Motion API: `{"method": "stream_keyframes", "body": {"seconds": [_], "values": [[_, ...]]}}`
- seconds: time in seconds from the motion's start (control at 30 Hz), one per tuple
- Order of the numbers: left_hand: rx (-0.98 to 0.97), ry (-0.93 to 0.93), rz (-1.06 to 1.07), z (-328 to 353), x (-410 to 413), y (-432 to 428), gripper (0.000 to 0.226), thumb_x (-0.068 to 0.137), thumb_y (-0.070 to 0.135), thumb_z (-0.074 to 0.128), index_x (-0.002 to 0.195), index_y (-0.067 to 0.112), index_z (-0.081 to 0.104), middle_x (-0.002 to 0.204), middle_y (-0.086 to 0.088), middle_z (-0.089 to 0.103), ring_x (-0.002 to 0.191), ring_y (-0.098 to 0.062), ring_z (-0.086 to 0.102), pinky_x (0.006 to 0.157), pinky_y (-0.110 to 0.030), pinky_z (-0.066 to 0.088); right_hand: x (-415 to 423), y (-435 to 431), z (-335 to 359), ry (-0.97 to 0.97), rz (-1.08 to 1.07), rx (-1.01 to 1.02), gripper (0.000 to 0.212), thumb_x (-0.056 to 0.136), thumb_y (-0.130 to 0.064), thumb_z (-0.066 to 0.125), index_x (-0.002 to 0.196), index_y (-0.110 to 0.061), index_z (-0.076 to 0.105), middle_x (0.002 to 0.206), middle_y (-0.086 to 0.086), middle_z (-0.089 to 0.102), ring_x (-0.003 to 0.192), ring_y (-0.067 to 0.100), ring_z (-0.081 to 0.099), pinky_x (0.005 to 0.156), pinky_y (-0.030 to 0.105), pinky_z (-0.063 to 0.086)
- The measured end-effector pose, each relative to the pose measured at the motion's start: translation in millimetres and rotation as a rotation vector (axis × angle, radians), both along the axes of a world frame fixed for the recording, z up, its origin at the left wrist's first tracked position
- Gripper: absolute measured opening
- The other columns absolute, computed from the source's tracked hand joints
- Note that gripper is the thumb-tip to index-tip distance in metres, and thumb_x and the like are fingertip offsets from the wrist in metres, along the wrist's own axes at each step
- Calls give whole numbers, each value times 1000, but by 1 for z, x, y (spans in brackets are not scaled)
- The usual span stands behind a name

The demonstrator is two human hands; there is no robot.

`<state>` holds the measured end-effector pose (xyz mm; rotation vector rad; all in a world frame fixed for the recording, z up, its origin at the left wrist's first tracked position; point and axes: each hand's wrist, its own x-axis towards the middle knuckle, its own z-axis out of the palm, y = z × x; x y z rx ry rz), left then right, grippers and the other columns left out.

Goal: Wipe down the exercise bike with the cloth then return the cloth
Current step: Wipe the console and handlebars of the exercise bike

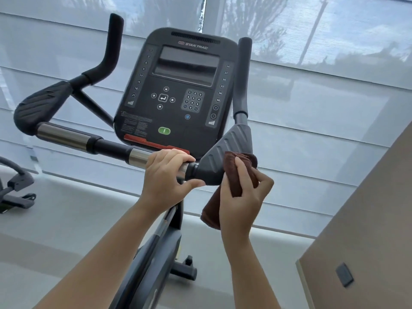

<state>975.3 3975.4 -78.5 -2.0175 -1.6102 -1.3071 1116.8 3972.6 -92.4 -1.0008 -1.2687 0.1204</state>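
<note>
Sheer window blinds [323,97] fill the view from nine o'clock round to three, and the shapes behind them are too dim to make out beyond branching shadows. The exercise bike [156,253] stands in front of me at the centre. I see only its upper half and one foot at six o'clock, because my forearms cover much of its frame. A beige wall [367,219] cuts in at four o'clock, and pale grey floor [55,230] runs across at eight. The console [178,85] sits at twelve with a dark screen, and its small print is unreadable. The handlebar [107,146] crosses from nine o'clock toward the centre. Another machine [15,188] at nine is cropped by the edge. My left hand [166,175] grips the bar's metal sleeve just below centre, fingers curled over it and thumb underneath. My right hand [243,197], at five o'clock beside it, holds the brown cloth [229,166], fingers wrapped round it and thumb pressing it against the end of the right elbow pad [225,150]. My palm hides part of the cloth, and its tail hangs below. A small dark wall plate [344,275] sits at four o'clock.
</note>
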Motion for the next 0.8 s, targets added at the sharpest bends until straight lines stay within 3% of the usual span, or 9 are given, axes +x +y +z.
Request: {"method": "stream_keyframes", "body": {"seconds": [0.17,0.4,0.53,0.63,0.73,0.8], "values": [[-20,-12,-26,3,-1,-2,51,61,47,75,94,9,67,96,-5,68,96,-26,57,87,-29,29,13,-7,2,-121,48,78,38,77,-7,69,113,-13,63,109,6,42,104,20,51,97,16,41],[-22,-10,-50,4,-5,-3,48,64,37,80,100,8,65,101,-6,67,100,-27,56,90,-37,34,-20,15,19,70,-226,65,31,75,-2,67,105,-7,68,99,23,51,96,35,55,85,47,51],[-19,1,-46,4,-5,-4,47,66,36,78,102,9,64,103,-6,66,101,-27,55,92,-37,34,-33,0,4,-40,-236,109,32,74,-4,69,106,-8,67,99,22,53,97,33,54,90,41,48],[-17,23,-39,3,-5,-4,47,69,36,77,105,9,63,106,-6,65,104,-26,53,95,-36,31,-22,-11,6,-158,-94,90,36,74,-3,71,109,-8,66,103,19,51,100,30,54,94,37,47],[-21,49,-41,1,-7,-4,49,72,36,74,110,9,61,111,-6,63,109,-25,50,98,-31,26,5,-10,39,-251,72,94,38,75,-7,71,112,-11,65,103,7,48,98,9,50,94,9,37],[-34,65,-55,2,-9,-7,50,75,36,72,114,8,59,116,-5,62,113,-24,49,104,-32,21,15,-1,72,-367,152,62,39,75,-12,72,113,-17,65,102,2,47,93,1,47,88,0,31]]}}
